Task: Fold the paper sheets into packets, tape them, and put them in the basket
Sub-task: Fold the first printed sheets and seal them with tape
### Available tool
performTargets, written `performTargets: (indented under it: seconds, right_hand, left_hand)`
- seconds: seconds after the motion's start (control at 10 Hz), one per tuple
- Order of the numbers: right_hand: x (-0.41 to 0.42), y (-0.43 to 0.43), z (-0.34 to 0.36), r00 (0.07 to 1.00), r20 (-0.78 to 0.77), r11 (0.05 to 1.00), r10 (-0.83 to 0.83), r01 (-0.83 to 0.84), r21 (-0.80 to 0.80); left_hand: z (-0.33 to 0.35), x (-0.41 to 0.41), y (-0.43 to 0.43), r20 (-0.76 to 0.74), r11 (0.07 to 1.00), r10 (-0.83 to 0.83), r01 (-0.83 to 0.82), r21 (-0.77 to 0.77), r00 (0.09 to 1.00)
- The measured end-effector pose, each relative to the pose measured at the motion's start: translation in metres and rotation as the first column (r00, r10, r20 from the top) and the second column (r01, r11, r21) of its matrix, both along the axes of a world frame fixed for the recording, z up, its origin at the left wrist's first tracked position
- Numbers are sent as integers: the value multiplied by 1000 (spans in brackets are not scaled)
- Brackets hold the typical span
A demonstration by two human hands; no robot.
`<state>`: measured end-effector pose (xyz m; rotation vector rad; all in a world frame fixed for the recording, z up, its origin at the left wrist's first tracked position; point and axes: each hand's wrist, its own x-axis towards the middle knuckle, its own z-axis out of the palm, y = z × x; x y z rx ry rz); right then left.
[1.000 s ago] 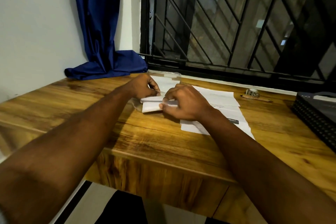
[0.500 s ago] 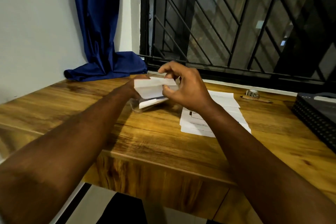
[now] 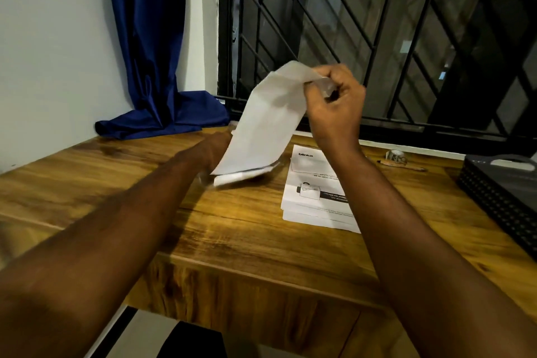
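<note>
Paper sheet [image 3: 266,122], smooth and white, pinched by right hand [image 3: 334,102].

Single head-worn view: we look forward and down over the wooden worktop [image 3: 232,229], close in, facing the black barred window [image 3: 377,38].

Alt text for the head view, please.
The right hand lifts one end of a white paper sheet above a wooden table; the left hand pins its folded end down. A stack of printed sheets lies alongside.
</note>
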<state>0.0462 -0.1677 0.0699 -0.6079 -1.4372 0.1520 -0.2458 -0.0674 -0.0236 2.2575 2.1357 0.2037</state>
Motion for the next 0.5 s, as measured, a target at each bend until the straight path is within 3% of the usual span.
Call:
performTargets:
  seconds: [0.1, 0.3, 0.4, 0.5]
  right_hand:
    - [9, 15, 3, 978, -202, 996, -46, 30, -79]
    - [27, 47, -8, 937, -346, 950, -47, -64, -304]
    - [34, 58, -11, 878, -477, 905, -34, -176, -388]
    - [39, 62, -10, 795, -606, 863, 26, -324, -387]
  left_hand:
    - [5, 0, -3, 35, 1000, -11, 12, -24, 999]
    - [23, 27, -28, 47, 995, -63, 67, -78, 997]
    - [40, 43, -43, 252, 975, -142, 180, -133, 957]
    - [60, 55, -55, 549, 967, -130, 229, -115, 826]
